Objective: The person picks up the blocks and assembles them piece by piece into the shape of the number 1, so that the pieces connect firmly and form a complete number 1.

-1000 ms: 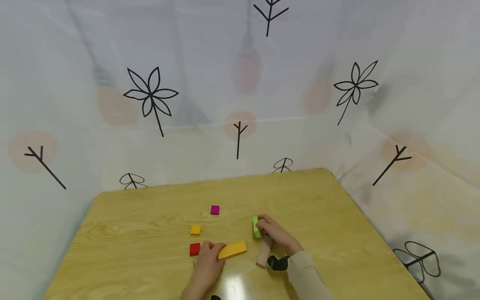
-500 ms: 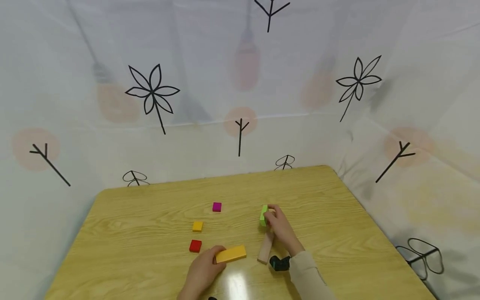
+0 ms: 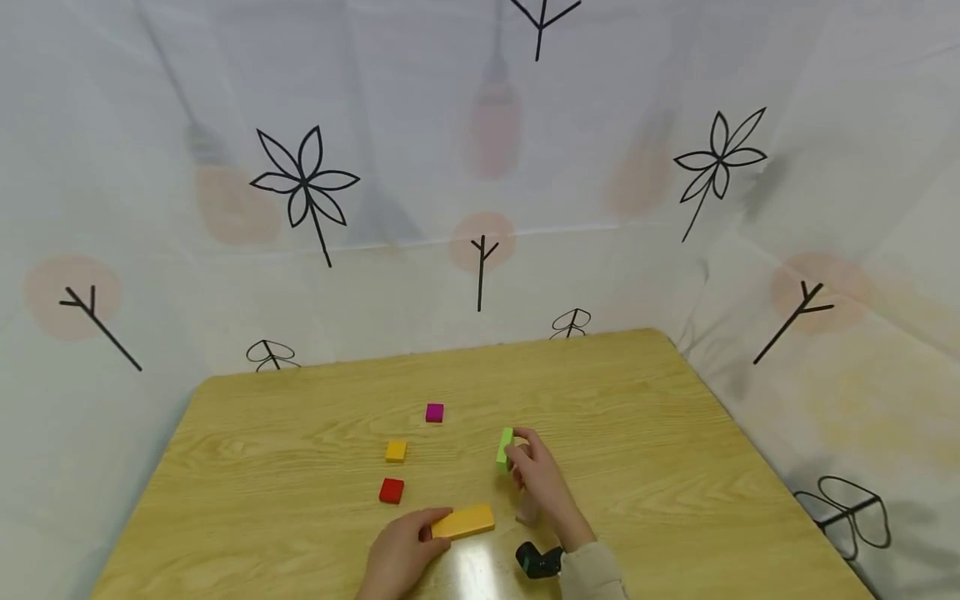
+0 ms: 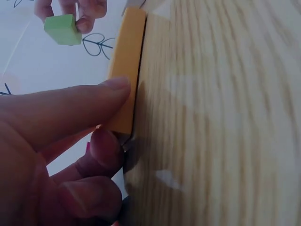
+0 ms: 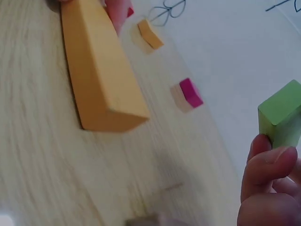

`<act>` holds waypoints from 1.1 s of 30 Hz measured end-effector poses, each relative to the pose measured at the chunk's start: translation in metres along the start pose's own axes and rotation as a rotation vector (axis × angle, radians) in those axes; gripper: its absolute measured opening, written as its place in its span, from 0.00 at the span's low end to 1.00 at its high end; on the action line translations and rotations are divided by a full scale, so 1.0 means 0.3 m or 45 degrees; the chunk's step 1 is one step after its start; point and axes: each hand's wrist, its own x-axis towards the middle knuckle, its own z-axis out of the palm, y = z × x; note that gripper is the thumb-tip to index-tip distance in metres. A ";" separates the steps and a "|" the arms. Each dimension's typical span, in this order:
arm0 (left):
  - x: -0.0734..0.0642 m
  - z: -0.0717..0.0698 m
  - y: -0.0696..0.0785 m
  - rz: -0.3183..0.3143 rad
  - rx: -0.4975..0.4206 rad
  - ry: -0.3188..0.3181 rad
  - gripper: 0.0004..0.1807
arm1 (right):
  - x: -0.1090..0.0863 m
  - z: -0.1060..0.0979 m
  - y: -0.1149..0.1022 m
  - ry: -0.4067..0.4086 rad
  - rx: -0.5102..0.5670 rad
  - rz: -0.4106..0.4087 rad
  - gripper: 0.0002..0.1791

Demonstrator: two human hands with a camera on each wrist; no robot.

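My left hand (image 3: 401, 550) pinches the left end of a long yellow-orange block (image 3: 465, 522), thumb on the near side and fingers on the far side. In the left wrist view that block lies flat along the tabletop. Held between the thumb and fingers of my right hand (image 3: 546, 483) is a light green block (image 3: 505, 450), raised above the table, to the far right of the yellow-orange one. Below the right hand lies a plain wooden block (image 3: 527, 510), partly covered by that hand.
Left of the hands, a red block (image 3: 392, 491), a small yellow block (image 3: 396, 452) and a magenta block (image 3: 435, 413) lie spaced apart on the wooden table (image 3: 262, 483). A black device (image 3: 538, 560) sits at the right wrist. Patterned white cloth (image 3: 405, 308) surrounds the table.
The right hand has swung the green block right, then back left and nearer. My left hand has drawn the yellow-orange block a little nearer, away from the red block.
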 end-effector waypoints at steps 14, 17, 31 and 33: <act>-0.019 -0.008 -0.014 -0.021 -0.024 -0.080 0.21 | -0.048 0.110 0.037 -0.130 -0.065 -0.031 0.27; -0.021 -0.009 -0.014 -0.015 -0.042 -0.101 0.21 | -0.041 0.119 0.040 -0.113 -0.095 -0.022 0.27; -0.032 -0.001 -0.013 -0.012 -0.095 -0.090 0.20 | -0.026 0.165 0.023 -0.140 -0.668 -0.138 0.25; -0.034 0.002 -0.014 -0.014 -0.114 -0.083 0.20 | -0.028 0.171 0.020 -0.150 -0.734 -0.155 0.25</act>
